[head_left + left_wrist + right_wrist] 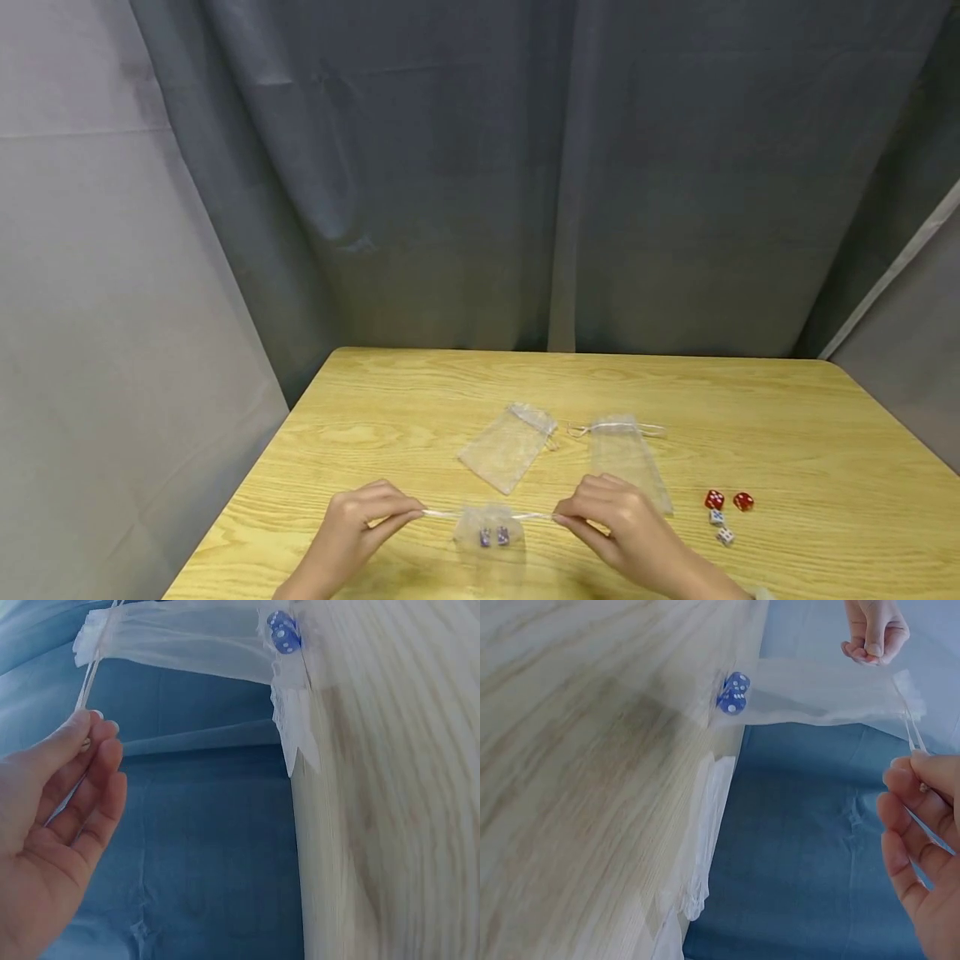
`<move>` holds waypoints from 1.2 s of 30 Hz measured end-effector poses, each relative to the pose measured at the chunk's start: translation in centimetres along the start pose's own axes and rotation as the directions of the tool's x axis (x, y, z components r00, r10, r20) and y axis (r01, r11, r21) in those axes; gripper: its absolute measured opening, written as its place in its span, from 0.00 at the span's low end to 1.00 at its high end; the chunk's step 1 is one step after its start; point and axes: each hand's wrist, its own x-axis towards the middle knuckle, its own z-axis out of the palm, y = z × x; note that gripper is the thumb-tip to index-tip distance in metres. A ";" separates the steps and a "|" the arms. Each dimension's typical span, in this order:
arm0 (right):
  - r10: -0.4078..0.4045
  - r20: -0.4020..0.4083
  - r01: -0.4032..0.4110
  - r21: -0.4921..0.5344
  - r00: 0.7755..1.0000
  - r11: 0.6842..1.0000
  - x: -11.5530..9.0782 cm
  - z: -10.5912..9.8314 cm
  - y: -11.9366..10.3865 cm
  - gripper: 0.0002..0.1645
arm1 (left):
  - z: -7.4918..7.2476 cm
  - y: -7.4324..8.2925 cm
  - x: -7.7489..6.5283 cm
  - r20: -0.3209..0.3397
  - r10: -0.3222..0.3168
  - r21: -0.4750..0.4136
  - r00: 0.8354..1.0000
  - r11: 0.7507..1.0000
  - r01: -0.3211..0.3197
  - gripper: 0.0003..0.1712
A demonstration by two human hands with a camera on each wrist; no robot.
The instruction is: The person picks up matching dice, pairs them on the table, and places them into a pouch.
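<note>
A sheer white drawstring pouch [487,518] stands upright between the hands, with two blue dice [284,632] at its bottom by the tabletop. My left hand [371,521] pinches one end of its white drawstring [441,513] between thumb and fingertips. On the other side, my right hand [618,525] pinches the opposite drawstring end [915,735]. The cord stretches nearly straight between both hands, and the pouch mouth hangs from it in the wrist views.
Two more sheer pouches, one tilted [510,448] and one with its cord spread [626,458], lie flat farther back on the wooden table [375,392]. To the right lie two red dice [715,499] and two white dice [724,536]. Grey curtains [450,183] surround the table.
</note>
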 end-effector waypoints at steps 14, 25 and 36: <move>-0.001 -0.059 -0.008 -0.150 0.998 0.989 -0.5 -0.4 0.9 0.10 | -1.3 -1.6 -0.8 -0.045 0.016 0.074 0.999 0.997 -0.013 0.15; 0.014 -0.035 -0.021 -0.212 0.999 0.977 1.6 0.2 1.2 0.04 | -3.0 -2.1 0.0 -0.046 -0.066 0.121 0.997 0.990 0.071 0.13; -0.046 -0.018 0.042 -0.157 0.999 0.987 5.9 3.8 2.1 0.08 | -7.1 -4.7 0.0 -0.050 -0.254 0.210 0.966 0.943 0.259 0.11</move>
